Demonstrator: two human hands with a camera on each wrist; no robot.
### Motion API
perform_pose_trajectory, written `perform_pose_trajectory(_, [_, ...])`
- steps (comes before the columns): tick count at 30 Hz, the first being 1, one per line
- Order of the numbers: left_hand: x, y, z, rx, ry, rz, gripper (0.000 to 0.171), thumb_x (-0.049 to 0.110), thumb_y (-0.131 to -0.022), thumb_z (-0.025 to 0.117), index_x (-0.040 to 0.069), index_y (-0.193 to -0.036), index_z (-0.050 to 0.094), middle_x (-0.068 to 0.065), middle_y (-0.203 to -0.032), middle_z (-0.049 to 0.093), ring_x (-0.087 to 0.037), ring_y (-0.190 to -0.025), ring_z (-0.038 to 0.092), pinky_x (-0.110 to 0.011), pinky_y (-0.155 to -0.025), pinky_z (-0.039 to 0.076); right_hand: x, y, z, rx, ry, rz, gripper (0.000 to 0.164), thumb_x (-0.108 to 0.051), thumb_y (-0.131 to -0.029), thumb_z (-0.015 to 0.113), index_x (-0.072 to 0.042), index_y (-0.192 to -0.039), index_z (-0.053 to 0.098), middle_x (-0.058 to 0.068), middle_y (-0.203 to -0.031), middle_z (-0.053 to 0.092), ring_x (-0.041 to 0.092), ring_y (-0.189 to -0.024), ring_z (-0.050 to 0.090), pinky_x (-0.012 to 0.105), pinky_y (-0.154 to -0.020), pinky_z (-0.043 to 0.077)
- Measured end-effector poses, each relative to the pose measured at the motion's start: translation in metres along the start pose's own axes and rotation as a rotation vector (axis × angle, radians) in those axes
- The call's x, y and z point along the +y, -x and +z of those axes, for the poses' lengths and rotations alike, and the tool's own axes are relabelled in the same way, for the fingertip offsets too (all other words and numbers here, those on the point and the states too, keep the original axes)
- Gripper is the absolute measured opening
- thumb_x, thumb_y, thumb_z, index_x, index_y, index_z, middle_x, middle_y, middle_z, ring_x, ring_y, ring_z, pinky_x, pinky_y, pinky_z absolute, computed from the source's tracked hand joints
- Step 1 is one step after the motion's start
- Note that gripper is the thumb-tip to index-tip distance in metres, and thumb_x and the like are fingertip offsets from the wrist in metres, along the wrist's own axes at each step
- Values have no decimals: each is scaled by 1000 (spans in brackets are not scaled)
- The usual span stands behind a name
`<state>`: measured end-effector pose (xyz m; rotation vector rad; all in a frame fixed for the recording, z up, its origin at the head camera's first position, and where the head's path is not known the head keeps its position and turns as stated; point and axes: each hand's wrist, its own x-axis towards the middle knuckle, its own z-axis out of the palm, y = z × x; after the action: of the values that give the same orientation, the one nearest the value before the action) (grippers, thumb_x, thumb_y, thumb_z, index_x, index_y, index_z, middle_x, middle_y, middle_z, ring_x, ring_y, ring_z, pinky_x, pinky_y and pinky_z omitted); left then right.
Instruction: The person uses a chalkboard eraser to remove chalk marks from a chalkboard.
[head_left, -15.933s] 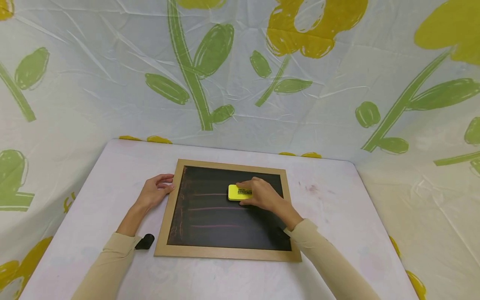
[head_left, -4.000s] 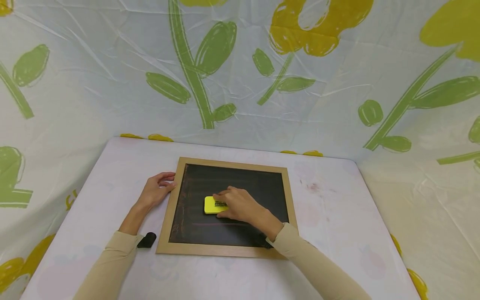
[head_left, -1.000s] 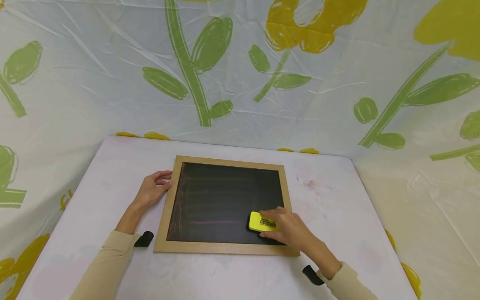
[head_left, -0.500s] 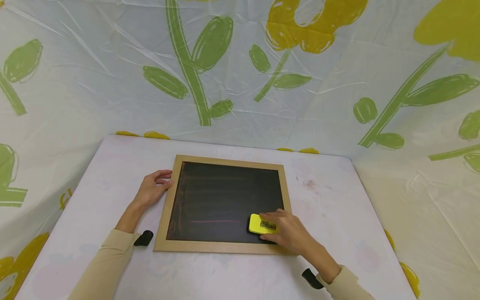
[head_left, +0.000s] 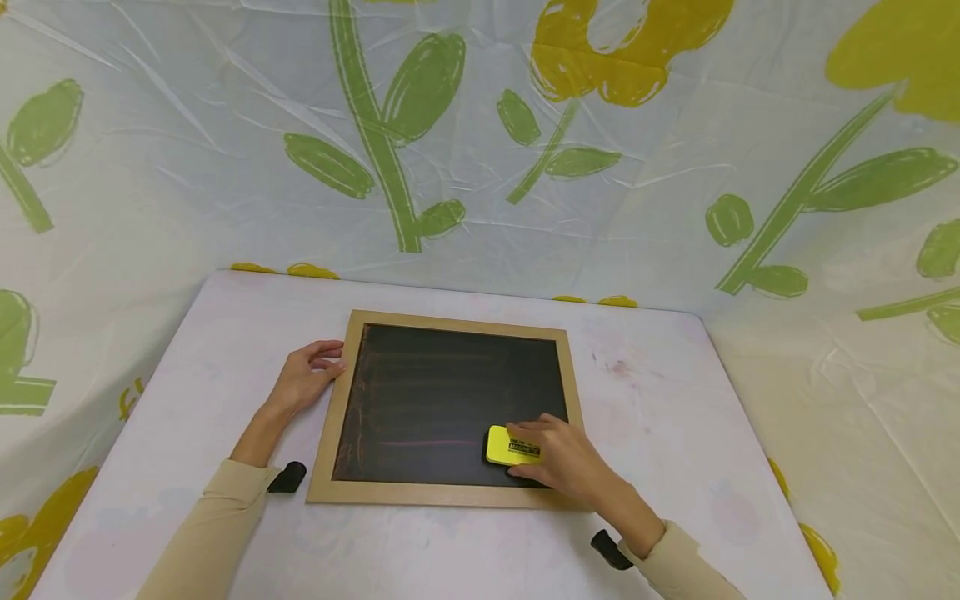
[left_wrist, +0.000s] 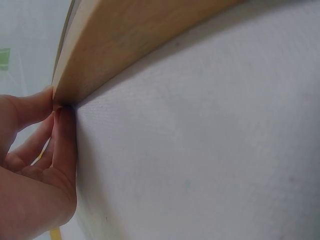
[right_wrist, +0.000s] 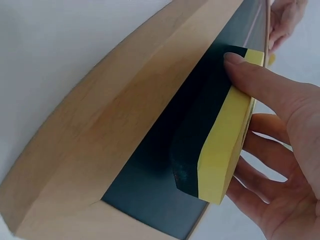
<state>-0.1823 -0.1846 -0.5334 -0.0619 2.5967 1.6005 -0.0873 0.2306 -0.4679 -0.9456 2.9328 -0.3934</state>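
My right hand (head_left: 566, 458) grips a yellow and black magnetic eraser (head_left: 513, 446) by its long sides, low on the right of a small chalkboard (head_left: 450, 392) with a wooden frame. In the right wrist view the thumb lies along one side of the eraser (right_wrist: 220, 145), with the fingers across from it. One faint pink chalk line (head_left: 427, 442) runs left of the eraser. Against the frame's left side rest the thumb and fingertips of my left hand (head_left: 303, 379); the left wrist view shows them at the wooden frame (left_wrist: 110, 45), down by the table.
Smeared reddish chalk (head_left: 358, 400) marks the board's left border. The board lies on a pale cloth-covered table (head_left: 660, 400) with reddish smudges (head_left: 621, 367) at right. Behind stands a flowered curtain (head_left: 480, 167). Black wrist-camera pieces (head_left: 287, 477) show at both cuffs.
Since the earliest frame the upper two pink lines have faded away and the lowest has shortened. The eraser has travelled down the board, lately a little leftward. The left hand stays at the frame.
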Motion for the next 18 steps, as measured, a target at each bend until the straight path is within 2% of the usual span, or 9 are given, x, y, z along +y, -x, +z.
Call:
perform_pose_trajectory(6, [1, 1, 0, -1, 0, -13, 46, 14, -102, 65, -2, -143, 54, -24, -134, 62, -33, -109, 62, -27, -85, 47, -6, -7, 0, -24, 23, 20, 62, -42, -77, 90, -10, -127, 74, 8, -119, 75, 18, -90, 60, 25, -69, 51])
perform_pose_trajectory(18, [1, 2, -1, -2, 0, 22, 45, 12, -101, 64, -5, -141, 55, -27, -131, 63, -34, -108, 63, -19, -79, 46, -14, -22, 4, -15, 42, -54, 61, -38, -77, 91, -8, -128, 73, 9, -119, 75, 20, -91, 63, 29, -72, 56])
